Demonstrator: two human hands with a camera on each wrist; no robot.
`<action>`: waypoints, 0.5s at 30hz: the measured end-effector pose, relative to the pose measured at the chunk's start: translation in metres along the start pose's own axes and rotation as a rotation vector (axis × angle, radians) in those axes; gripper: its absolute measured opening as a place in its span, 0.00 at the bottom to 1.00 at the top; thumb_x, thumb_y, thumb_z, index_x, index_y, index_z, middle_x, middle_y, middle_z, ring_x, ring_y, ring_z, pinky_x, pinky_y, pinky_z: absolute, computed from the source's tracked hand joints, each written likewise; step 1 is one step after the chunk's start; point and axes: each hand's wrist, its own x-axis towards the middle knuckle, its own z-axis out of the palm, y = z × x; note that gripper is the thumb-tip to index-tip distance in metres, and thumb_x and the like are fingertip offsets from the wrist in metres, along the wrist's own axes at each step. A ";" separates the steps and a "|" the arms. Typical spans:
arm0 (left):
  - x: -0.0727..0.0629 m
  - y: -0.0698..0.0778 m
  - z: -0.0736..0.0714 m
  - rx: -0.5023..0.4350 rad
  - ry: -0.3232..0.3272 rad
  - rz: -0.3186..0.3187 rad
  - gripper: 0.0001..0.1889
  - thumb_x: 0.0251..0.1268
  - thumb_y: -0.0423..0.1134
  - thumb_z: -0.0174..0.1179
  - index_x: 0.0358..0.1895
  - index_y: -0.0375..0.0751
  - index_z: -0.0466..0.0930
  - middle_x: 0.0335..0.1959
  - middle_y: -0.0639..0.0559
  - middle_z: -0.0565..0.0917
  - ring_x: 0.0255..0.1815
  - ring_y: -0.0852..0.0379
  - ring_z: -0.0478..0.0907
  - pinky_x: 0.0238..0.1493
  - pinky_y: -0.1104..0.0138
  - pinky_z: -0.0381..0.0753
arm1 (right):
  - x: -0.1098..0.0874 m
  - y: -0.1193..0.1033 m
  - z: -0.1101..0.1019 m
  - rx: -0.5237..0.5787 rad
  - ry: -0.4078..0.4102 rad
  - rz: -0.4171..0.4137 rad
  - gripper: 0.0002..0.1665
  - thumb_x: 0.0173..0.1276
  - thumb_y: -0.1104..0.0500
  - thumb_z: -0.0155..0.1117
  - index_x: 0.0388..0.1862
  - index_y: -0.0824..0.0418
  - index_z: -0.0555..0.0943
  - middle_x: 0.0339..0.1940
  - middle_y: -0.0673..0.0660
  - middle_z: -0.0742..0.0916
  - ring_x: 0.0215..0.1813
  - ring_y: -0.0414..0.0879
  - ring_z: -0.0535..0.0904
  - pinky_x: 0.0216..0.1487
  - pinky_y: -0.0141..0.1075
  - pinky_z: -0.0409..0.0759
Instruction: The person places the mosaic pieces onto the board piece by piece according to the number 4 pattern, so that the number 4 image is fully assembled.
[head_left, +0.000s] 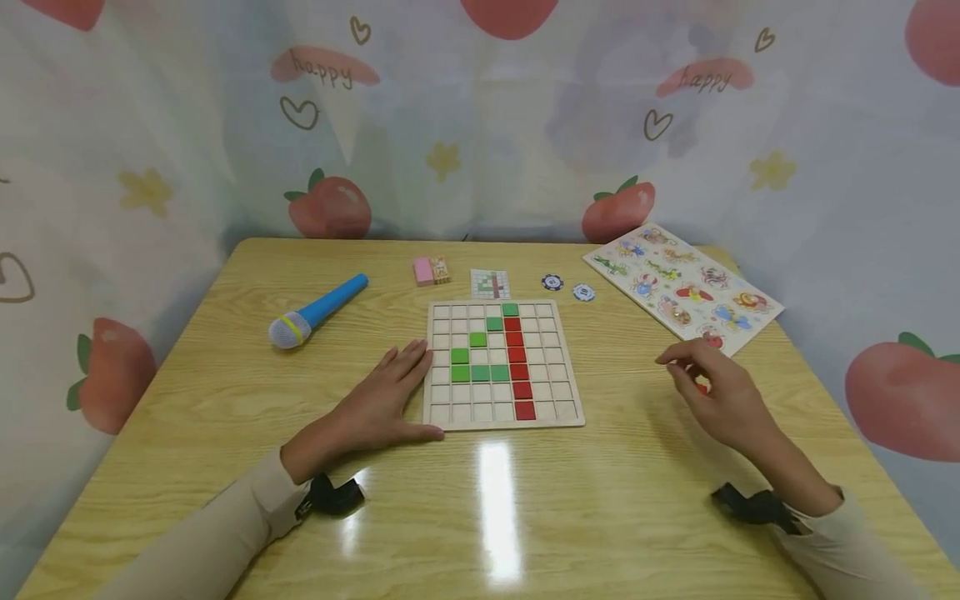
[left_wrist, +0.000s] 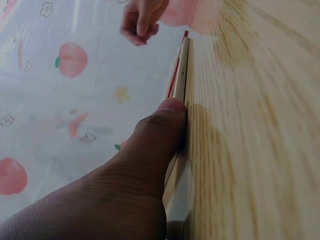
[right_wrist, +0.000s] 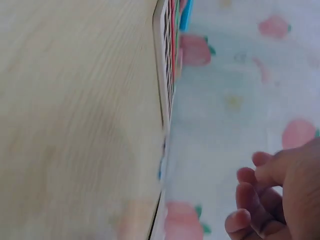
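A square wooden grid board lies flat on the table, with red tiles down one column and green tiles forming a diagonal and a short row, together shaped like a 4. My left hand rests at the board's left side, fingers extended along it and thumb against the near edge. Off to the board's right, my right hand hovers above the table with loosely bent fingers; nothing shows between them in the right wrist view. A small red patch shows by its thumb in the head view.
Behind the board lie a small pattern card, two poker chips and a pink block-like item. A blue toy microphone lies at the left. An animal picture puzzle board sits at the back right, just beyond my right hand.
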 end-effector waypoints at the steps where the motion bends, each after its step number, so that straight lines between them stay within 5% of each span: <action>1: 0.000 0.000 0.000 0.003 -0.003 -0.002 0.68 0.57 0.79 0.66 0.88 0.39 0.44 0.92 0.45 0.44 0.93 0.47 0.41 0.93 0.48 0.41 | -0.008 0.006 -0.006 -0.014 0.035 0.056 0.19 0.70 0.79 0.64 0.52 0.61 0.84 0.42 0.44 0.84 0.38 0.25 0.73 0.38 0.20 0.70; 5: -0.002 -0.002 -0.001 0.008 0.017 0.008 0.68 0.57 0.78 0.67 0.88 0.38 0.46 0.91 0.43 0.45 0.92 0.44 0.42 0.92 0.45 0.43 | -0.034 0.028 -0.023 -0.046 0.091 0.288 0.15 0.78 0.70 0.61 0.58 0.60 0.84 0.47 0.41 0.83 0.43 0.20 0.73 0.39 0.15 0.69; 9: -0.003 -0.002 0.000 0.000 0.024 0.010 0.68 0.57 0.78 0.68 0.88 0.38 0.46 0.91 0.42 0.45 0.92 0.43 0.43 0.92 0.44 0.44 | -0.052 0.045 -0.029 -0.061 0.000 0.438 0.15 0.81 0.64 0.62 0.62 0.61 0.82 0.51 0.54 0.84 0.41 0.19 0.72 0.38 0.16 0.71; 15: -0.001 0.000 0.001 -0.006 0.024 0.018 0.67 0.57 0.78 0.68 0.88 0.39 0.46 0.91 0.42 0.46 0.92 0.42 0.44 0.91 0.43 0.44 | -0.063 0.054 -0.023 -0.088 -0.119 0.414 0.18 0.76 0.64 0.69 0.63 0.59 0.83 0.46 0.59 0.83 0.36 0.25 0.72 0.33 0.21 0.72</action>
